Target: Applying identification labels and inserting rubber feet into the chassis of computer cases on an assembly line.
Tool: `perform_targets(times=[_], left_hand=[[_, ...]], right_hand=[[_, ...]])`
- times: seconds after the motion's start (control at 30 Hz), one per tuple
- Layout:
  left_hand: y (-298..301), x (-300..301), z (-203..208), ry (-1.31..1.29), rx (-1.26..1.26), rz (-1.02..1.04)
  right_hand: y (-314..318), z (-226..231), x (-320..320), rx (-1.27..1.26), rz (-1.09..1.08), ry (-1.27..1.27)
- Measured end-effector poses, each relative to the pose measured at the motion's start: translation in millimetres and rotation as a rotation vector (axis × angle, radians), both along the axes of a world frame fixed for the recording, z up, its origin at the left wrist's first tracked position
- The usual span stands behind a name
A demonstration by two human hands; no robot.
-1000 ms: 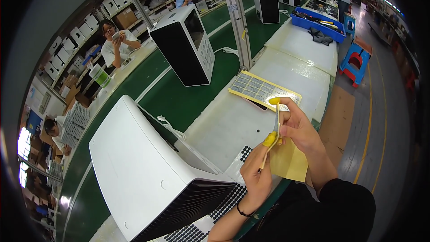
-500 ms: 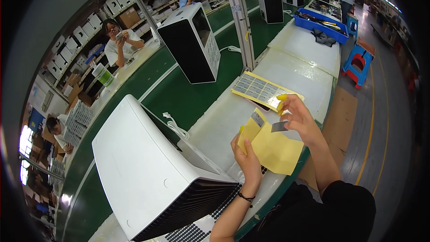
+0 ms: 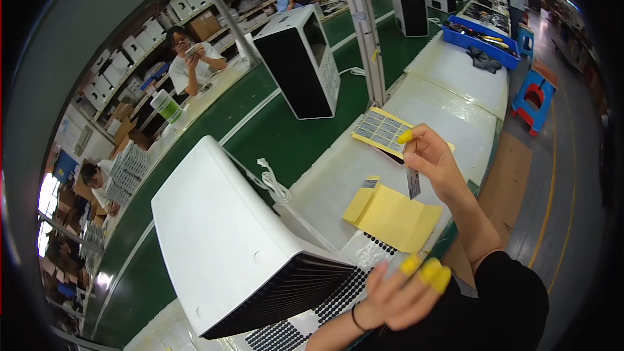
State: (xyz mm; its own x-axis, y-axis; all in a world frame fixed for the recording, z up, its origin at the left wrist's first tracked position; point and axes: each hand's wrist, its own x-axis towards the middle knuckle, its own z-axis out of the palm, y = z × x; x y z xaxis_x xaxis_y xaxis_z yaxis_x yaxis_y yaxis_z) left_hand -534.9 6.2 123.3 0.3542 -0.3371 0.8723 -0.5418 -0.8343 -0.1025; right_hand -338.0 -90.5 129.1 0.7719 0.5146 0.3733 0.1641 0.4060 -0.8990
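My right hand [image 3: 437,164], a yellow finger cot on it, pinches a small grey label [image 3: 413,184] that hangs down from the fingertips. Below it on the bench lies a creased yellow backing sheet [image 3: 398,218], with one grey label at its far left corner. My left hand [image 3: 404,296], also with yellow finger cots, is open, its fingers stretched out and smeared by motion. It holds nothing and is close to the black ribbed end of a large white case [image 3: 224,234]. Partly behind my right hand lies a yellow sheet of grey labels [image 3: 380,131].
Sheets of black round pads [image 3: 342,297] lie beside the white case. A coiled white cable [image 3: 274,185] rests behind it. Farther off are a black-and-white case [image 3: 296,68], a metal post [image 3: 365,32], a blue tool tray [image 3: 484,45] and a stool [image 3: 534,94]. Co-workers sit across the green conveyor [image 3: 247,149].
My left hand has let go of the yellow backing sheet and moved toward me. The sheet now lies on the bench. The label in my right hand has swung to hang downward.
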Motion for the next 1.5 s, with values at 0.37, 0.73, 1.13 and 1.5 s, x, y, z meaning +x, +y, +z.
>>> perform_targets(times=[0.37,0.73,1.13,1.5], left_hand=[[85,-82,72,-0.710,-0.836,0.536],[76,-73,90,-0.233,-1.254,0.212],[79,-133,23,-0.459,-0.103,0.698],[90,-170,40,-0.106,1.107,1.230]], right_hand=[[92,126,-29,0.181,0.256,-0.548],[171,163,-67,0.144,0.665,-0.699],[136,162,-107,0.090,0.904,-0.473],[119,158,-114,0.074,0.790,-0.606]])
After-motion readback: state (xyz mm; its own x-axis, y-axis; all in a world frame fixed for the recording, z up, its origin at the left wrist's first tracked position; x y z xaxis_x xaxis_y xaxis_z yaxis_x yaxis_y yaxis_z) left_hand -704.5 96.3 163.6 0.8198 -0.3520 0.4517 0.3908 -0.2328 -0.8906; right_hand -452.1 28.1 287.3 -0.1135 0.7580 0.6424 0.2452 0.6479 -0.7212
